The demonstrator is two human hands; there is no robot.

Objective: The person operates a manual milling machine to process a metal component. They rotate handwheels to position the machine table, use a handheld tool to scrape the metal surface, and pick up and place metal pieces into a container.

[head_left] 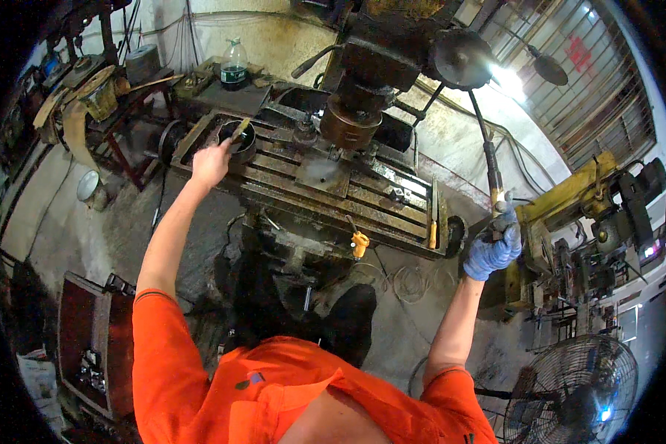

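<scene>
My bare left hand (211,164) is closed round what looks like a small brush (240,129) with a pale yellow end. It is held at a round dark pot (244,150) on the left end of the slotted machine table (288,189). On the right, my right hand (494,248) wears a blue glove. Its fingers wrap round the lower end of a long lever (488,159) that runs up to the machine's hub (462,59). Between the hands, the drill head (349,122) stands over a greyish, hazy workpiece (322,170) on the table.
A file with a yellow handle (433,233) lies on the table's right end. A yellow pistol-shaped tool (360,244) hangs at the front edge. A clear bottle (234,65) stands behind, left. A large fan (573,392) is at lower right, a dark red cabinet (85,340) at lower left.
</scene>
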